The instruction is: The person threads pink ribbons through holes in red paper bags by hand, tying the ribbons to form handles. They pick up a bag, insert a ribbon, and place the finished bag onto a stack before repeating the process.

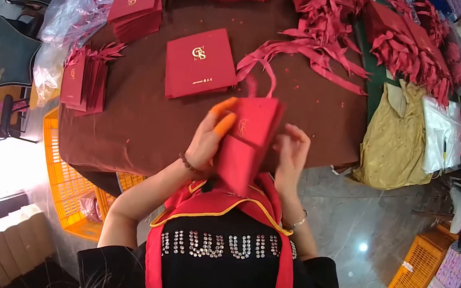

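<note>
A small red paper bag [250, 138] with a ribbon handle is held upright over the near edge of the brown table, slightly blurred. My left hand [212, 132], with orange covers on two fingers, grips its left side. On the other side of the bag, my right hand [291, 153] is raised with its fingers apart and a little blurred; no contact with the bag shows. Just beyond lies a stack of flat red bags [200, 67] with a gold logo. Loose red ribbons [322, 62] stretch across the table to the right of that stack.
More red bag stacks [134, 8] line the table's far and left sides. A brown cloth [122, 145] covers the table. At the right lie a tan wrapping [397, 140] and clear plastic bags [439, 138]. Orange crates [64, 166] stand on the floor.
</note>
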A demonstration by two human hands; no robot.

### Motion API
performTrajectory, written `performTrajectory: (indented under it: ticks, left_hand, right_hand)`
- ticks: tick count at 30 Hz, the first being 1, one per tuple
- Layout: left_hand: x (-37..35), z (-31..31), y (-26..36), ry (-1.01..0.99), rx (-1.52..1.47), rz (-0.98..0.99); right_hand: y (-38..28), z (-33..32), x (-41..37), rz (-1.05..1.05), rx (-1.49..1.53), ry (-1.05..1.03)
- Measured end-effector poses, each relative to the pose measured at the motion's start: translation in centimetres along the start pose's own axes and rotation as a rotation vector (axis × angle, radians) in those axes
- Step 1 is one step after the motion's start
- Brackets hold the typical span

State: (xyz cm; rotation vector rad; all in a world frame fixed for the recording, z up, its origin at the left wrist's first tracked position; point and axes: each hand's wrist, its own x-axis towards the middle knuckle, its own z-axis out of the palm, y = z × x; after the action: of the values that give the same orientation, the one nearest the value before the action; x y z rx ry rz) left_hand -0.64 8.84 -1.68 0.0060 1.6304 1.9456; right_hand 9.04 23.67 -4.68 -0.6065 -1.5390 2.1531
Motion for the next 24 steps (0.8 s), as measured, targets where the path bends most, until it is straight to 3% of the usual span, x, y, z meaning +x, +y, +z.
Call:
performTrajectory:
  ticks: [1, 2, 4, 5, 6, 8, 9, 11, 13, 16, 18, 20, 23, 24]
  left_hand:
    - [1.1, -1.5, -1.8, 0.101, 0.371, 0.330]
    - [1.5, -3.2, -3.3, 0.100, 0.373, 0.340]
    - [0.6, -3.5, -2.7, -0.083, 0.779, 0.301]
    - [0.0, -3.4, -2.4, -0.006, 1.169, 0.559]
    - [0.1, -2.5, -0.8, -0.004, 1.169, 0.564]
    - [1.6, -0.9, 2.0, -0.096, 1.270, 0.741]
    - [3.0, 0.2, 2.9, -0.128, 1.270, 0.696]
    - [6.6, 2.4, 3.7, 0.007, 1.493, 0.785]
    - [11.1, 2.7, 3.0, 0.034, 1.755, 1.008]
    - [15.1, 2.4, 2.1, -0.050, 1.992, 1.032]
    - [16.5, 1.9, 2.1, -0.142, 1.990, 1.080]
    - [17.3, 1.1, 2.1, -0.230, 1.983, 1.119]
    - [17.2, 0.7, 2.6, -0.225, 1.523, 1.107]
    - [16.9, 1.0, 3.5, -0.226, 1.523, 1.103]
  right_hand:
    - [0.3, -1.1, 0.2, 0.066, -0.028, 0.060]
    - [0.4, -1.9, 0.4, 0.057, -0.023, 0.058]
    - [0.1, -2.7, 0.7, 0.109, -0.030, -0.081]
    - [-0.1, -2.5, 0.6, 0.176, -0.101, -0.057]
    - [-0.4, -2.4, 0.6, 0.171, -0.101, -0.058]
    - [-0.9, -2.3, 0.7, -0.201, -0.708, -0.153]
    - [-0.1, -2.4, 0.8, -0.325, -0.890, -0.118]
    - [-0.6, -2.1, 0.8, -0.400, -0.966, -0.119]
    - [-1.3, -2.1, 0.9, -0.477, -1.043, -0.113]
    - [-2.0, -2.9, 0.2, -0.317, -0.876, -0.166]
    - [-2.0, -3.6, -0.4, -0.041, -0.685, -0.175]
    - [-1.3, -4.1, -0.5, -0.068, -0.677, -0.184]
    - [-1.8, -3.6, -0.2, -0.018, -0.584, -0.203]
    - [-1.9, -3.3, 0.1, -0.050, -0.563, -0.216]
